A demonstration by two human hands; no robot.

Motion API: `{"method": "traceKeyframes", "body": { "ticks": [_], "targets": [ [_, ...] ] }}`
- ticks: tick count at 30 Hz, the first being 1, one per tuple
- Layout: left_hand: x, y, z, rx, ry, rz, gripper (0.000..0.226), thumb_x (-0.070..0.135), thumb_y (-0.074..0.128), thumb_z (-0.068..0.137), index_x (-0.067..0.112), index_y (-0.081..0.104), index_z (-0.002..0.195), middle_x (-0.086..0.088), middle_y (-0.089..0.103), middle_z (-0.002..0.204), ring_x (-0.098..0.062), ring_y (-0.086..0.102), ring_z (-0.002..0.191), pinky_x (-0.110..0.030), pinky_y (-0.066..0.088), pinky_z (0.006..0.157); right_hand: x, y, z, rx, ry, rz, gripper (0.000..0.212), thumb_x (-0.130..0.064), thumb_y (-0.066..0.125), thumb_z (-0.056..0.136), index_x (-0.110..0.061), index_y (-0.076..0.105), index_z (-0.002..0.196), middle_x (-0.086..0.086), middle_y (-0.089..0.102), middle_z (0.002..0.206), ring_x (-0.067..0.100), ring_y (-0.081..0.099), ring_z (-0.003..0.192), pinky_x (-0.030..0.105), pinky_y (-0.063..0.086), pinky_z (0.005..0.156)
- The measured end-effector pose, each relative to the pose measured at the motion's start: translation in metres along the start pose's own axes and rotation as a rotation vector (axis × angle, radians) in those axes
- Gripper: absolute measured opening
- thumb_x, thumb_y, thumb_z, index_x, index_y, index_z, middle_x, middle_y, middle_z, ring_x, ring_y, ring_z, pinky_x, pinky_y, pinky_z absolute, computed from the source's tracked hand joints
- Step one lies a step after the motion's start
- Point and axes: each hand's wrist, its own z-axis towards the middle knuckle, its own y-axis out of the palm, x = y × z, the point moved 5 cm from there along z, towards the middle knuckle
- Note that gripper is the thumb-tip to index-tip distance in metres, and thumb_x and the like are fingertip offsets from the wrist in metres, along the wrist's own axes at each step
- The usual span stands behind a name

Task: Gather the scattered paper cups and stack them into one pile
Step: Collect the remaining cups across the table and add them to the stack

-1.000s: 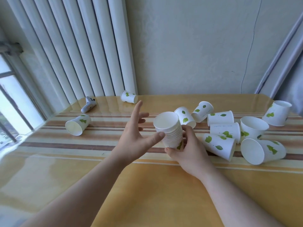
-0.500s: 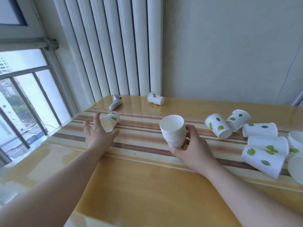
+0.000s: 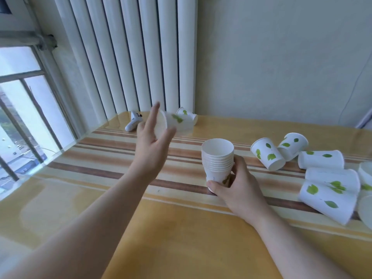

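Note:
My right hand (image 3: 238, 188) grips the base of an upright stack of white paper cups (image 3: 217, 158) standing on the striped table (image 3: 112, 168). My left hand (image 3: 153, 146) is raised above the table with a single leaf-printed cup (image 3: 173, 123) held sideways between thumb and fingers, blurred by motion, left of and above the stack. Another lone cup (image 3: 186, 114) lies on its side at the back by the wall. Several leaf-printed cups (image 3: 322, 178) lie scattered on their sides at the right.
A small white handheld device (image 3: 133, 123) lies at the back left near the radiator (image 3: 128, 57). A window (image 3: 20, 117) runs along the left edge of the table. The wall stands close behind.
My left hand has taken the cup from the left side of the table, lifted it and carried it right toward the stack. The right hand has kept the stack in place.

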Motion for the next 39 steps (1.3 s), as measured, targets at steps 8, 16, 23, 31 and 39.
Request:
{"method": "traceKeyframes", "body": {
  "ticks": [8, 16, 23, 31, 39],
  "targets": [
    [0.037, 0.047, -0.015, -0.177, 0.146, -0.049, 0.075, 0.045, 0.075, 0.077, 0.038, 0.051, 0.148, 0.006, 0.069, 0.134, -0.017, 0.07, 0.12, -0.052, 0.059, 0.102, -0.002, -0.001, -0.001, -0.01, -0.018, 0.01, 0.063, -0.039, 0.087, 0.082, -0.049, 0.042, 0.125, -0.021, 0.072, 0.111, -0.005, 0.066, 0.093, 0.017, 0.052, 0.071],
    [0.022, 0.061, -0.018, -0.22, 0.137, -0.183, 0.065, 0.042, 0.078, 0.076, 0.052, 0.061, 0.138, 0.006, 0.067, 0.149, -0.02, 0.065, 0.135, -0.059, 0.052, 0.112, -0.002, 0.001, 0.001, -0.016, -0.009, 0.021, 0.062, -0.038, 0.087, 0.083, -0.049, 0.043, 0.125, -0.025, 0.07, 0.113, -0.006, 0.066, 0.093, 0.017, 0.052, 0.071],
    [-0.019, 0.072, -0.021, -0.614, -0.042, -0.014, 0.098, 0.057, 0.088, 0.068, 0.038, 0.049, 0.156, 0.012, 0.07, 0.142, -0.011, 0.065, 0.134, -0.044, 0.052, 0.113, -0.001, -0.002, 0.0, 0.01, 0.023, 0.043, 0.061, -0.043, 0.09, 0.08, -0.044, 0.048, 0.123, -0.017, 0.074, 0.107, 0.001, 0.069, 0.091, 0.025, 0.057, 0.074],
    [-0.047, 0.085, -0.02, -0.668, -0.129, -0.023, 0.05, 0.025, 0.093, 0.083, 0.027, 0.073, 0.129, 0.005, 0.081, 0.121, -0.015, 0.075, 0.117, -0.044, 0.061, 0.101, -0.006, -0.01, 0.001, -0.144, 0.077, -0.107, 0.072, -0.018, 0.082, 0.085, -0.052, 0.045, 0.137, -0.026, 0.07, 0.121, -0.003, 0.07, 0.097, 0.024, 0.059, 0.081],
    [-0.062, 0.082, -0.01, -0.545, -0.158, 0.007, 0.068, 0.041, 0.088, 0.068, 0.042, 0.06, 0.13, 0.006, 0.074, 0.119, -0.011, 0.073, 0.106, -0.04, 0.065, 0.091, 0.009, -0.104, 0.078, 0.287, 0.149, -0.566, 0.061, -0.029, 0.066, 0.091, -0.029, 0.05, 0.15, 0.006, 0.053, 0.146, 0.034, 0.046, 0.137, 0.041, 0.043, 0.101]
  ]
}}
